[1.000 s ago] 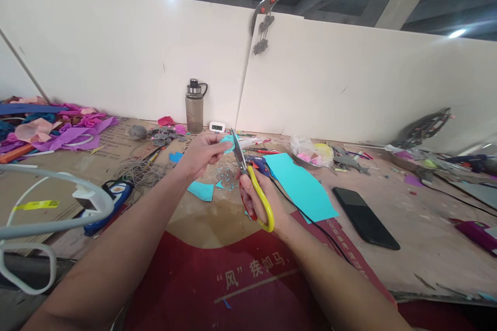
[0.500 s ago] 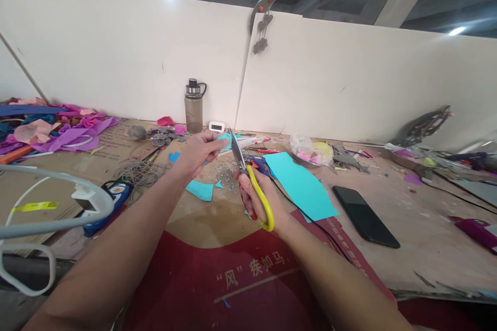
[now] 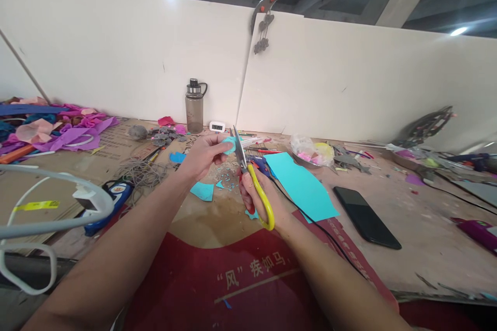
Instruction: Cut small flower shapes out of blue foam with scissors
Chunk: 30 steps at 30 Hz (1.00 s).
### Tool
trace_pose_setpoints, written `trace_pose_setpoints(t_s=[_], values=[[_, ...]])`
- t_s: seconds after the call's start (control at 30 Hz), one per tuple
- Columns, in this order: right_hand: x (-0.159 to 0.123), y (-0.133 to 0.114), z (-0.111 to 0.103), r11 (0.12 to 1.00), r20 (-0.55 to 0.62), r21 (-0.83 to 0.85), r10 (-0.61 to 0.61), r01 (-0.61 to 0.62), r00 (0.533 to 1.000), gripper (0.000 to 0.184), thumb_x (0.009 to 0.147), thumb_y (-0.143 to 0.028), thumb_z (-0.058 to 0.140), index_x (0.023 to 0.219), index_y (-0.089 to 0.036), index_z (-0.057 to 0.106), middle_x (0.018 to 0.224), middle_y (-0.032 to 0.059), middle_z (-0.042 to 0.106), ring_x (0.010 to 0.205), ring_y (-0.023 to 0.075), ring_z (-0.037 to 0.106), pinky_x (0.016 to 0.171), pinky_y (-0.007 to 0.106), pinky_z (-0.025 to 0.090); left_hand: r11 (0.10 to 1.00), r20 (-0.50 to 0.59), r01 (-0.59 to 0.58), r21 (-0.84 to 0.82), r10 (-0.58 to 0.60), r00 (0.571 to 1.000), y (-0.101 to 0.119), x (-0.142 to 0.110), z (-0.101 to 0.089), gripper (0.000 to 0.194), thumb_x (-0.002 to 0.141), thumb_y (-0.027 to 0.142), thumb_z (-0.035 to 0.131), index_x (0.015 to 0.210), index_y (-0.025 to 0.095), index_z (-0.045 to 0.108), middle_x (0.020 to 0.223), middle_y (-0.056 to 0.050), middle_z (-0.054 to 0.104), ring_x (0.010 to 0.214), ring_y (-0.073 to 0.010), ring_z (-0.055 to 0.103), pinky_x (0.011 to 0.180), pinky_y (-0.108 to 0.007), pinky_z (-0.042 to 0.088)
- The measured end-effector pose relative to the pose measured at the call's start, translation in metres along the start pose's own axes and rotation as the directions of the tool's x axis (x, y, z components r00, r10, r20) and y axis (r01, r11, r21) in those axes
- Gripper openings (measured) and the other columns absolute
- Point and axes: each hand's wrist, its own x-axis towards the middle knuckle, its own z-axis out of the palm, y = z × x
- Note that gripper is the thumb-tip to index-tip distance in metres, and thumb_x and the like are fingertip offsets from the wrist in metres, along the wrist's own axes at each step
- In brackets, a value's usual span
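Note:
Between the fingertips of my left hand is a small piece of turquoise paper. My right hand is closed around scissors with yellow and red handles. Their blades point up and away, slightly parted, right at the paper's edge. Below my hands lie a turquoise offcut and several tiny scraps. A large turquoise sheet rests to the right of my right hand.
A black phone lies right of the sheet, near a dark cable. A grey bottle and a small digital clock stand by the white partition. Tangled wire and a blue power strip are at left.
My left hand has moved slightly right and down, turning the small turquoise paper beside the blades. The scissors have shifted a little, and their blades look somewhat more parted.

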Motion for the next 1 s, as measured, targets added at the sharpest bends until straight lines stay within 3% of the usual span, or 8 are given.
trace_pose_setpoints(t_s=[0.17,0.33,0.6,1.0], values=[[0.0013,0.0022,-0.0007,1.000,-0.001,0.011,-0.004,0.004,1.000,0.062,0.097,-0.088,0.048,0.091,-0.026,0.046,0.064,-0.0063,0.044,0.047,0.0118,0.043,0.043,0.026,0.038,0.999,0.023,-0.031,0.028,0.031,0.999,0.0004,0.0006,-0.0028,0.036,0.070,0.036,0.092,0.062,0.016,0.063,0.059,0.004,0.052,0.051,-0.0051,0.046,0.050,-0.020,0.032],[0.0024,0.0038,-0.0011,0.999,0.009,0.035,-0.002,0.002,1.000,0.062,0.098,-0.087,0.048,0.092,-0.026,0.046,0.064,-0.0066,0.044,0.047,0.0115,0.042,0.042,0.025,0.037,1.000,0.064,0.005,0.010,-0.005,0.998,-0.0003,-0.0010,-0.0021,0.031,0.071,0.037,0.091,0.068,0.016,0.068,0.064,0.000,0.062,0.053,-0.0077,0.056,0.052,-0.021,0.041],[0.0008,-0.0013,-0.0011,1.000,-0.007,0.012,0.003,-0.003,1.000,0.063,0.096,-0.089,0.049,0.091,-0.026,0.046,0.062,-0.0069,0.044,0.045,0.0120,0.043,0.042,0.027,0.037,0.999,0.100,0.014,0.032,-0.018,0.995,-0.0004,-0.0004,-0.0019,0.030,0.072,0.039,0.090,0.073,0.016,0.072,0.078,-0.004,0.075,0.053,-0.0075,0.060,0.052,-0.021,0.046],[0.0015,0.0012,-0.0032,0.999,-0.002,-0.022,-0.036,0.036,0.999,0.059,0.100,-0.085,0.048,0.090,-0.026,0.046,0.065,-0.0056,0.044,0.051,0.0131,0.043,0.046,0.028,0.038,0.999,0.102,0.017,0.032,-0.020,0.995,-0.0003,-0.0006,-0.0015,0.030,0.073,0.039,0.090,0.072,0.015,0.072,0.077,-0.005,0.075,0.053,-0.0081,0.061,0.051,-0.022,0.045]])
